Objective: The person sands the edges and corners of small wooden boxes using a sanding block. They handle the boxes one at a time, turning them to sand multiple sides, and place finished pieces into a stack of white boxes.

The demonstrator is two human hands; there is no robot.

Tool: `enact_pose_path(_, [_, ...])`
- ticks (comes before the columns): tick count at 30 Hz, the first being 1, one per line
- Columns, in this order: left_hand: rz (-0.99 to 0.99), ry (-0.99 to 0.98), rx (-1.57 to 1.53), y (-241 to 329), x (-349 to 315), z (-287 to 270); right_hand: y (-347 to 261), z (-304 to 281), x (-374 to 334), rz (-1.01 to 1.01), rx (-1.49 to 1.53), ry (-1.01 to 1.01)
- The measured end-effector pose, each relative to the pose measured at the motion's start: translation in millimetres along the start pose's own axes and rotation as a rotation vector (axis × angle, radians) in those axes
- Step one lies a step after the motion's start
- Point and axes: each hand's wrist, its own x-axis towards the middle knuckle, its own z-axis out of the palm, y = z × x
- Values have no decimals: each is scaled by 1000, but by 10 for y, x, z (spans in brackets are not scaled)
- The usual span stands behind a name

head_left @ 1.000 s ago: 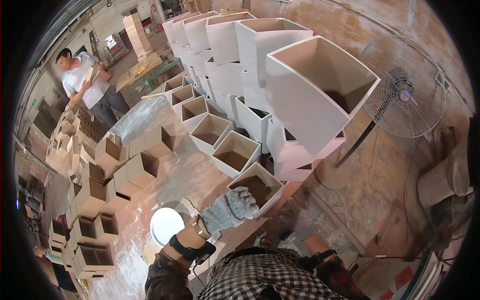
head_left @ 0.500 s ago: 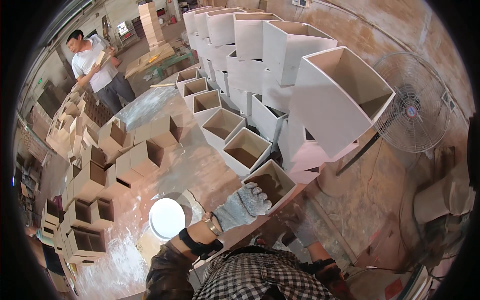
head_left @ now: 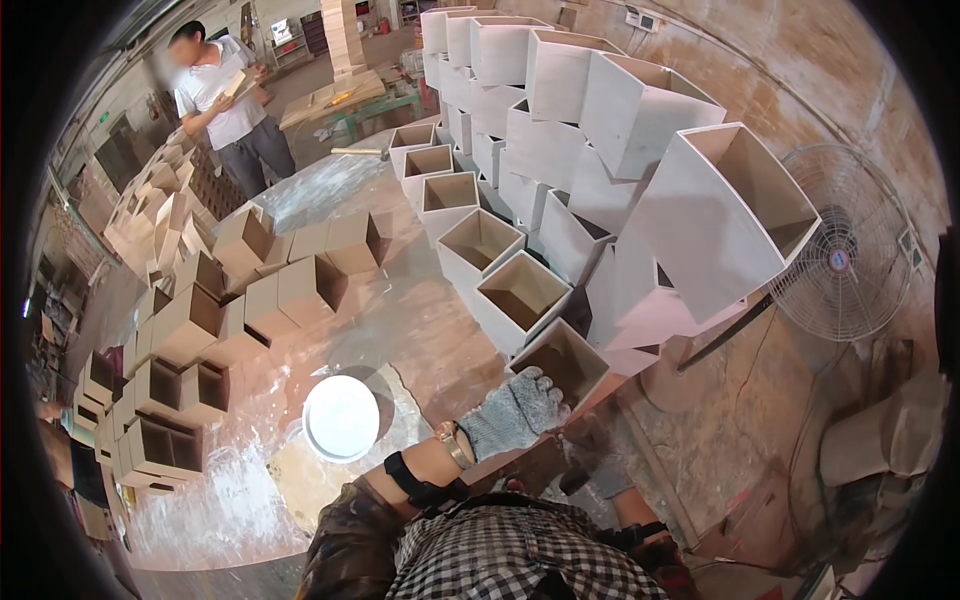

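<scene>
In a grey knitted glove, my left hand (head_left: 517, 413) has its fingers curled over the near rim of an open-topped white box (head_left: 570, 362). This box is the nearest one in a row of white-coated boxes with bare brown insides. My right hand (head_left: 597, 468) is low beside the table edge, below that box. It is smeared and dark there, so its fingers and anything in them cannot be made out. A round white tub (head_left: 341, 419) holding white liquid stands left of my left forearm.
Unpainted brown boxes (head_left: 188, 328) stand in rows on the left of the table. Stacked white boxes (head_left: 690, 215) rise at the right, before a large wire fan (head_left: 838, 258). A person in a white shirt (head_left: 222, 92) holds a board at the far left.
My view has shifted, so most of the scene sits further right and lower. My left hand stays on the box rim. My right hand remains low by the table edge.
</scene>
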Motion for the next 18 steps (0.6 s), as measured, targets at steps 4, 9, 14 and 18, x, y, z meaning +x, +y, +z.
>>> enact_pose_path(4, [30, 46, 32, 51, 55, 35, 380, -99, 130, 287, 431, -2])
enact_pose_path(9, [-32, 2, 84, 71, -19, 17, -373, 62, -71, -23, 24, -66])
enact_pose_path(14, [-35, 78, 27, -77, -38, -33, -132, -18, -91, 140, -40, -61])
enact_pose_path(18, [-97, -34, 30, -58, -69, 6, -327, 84, -87, -153, -562, -99])
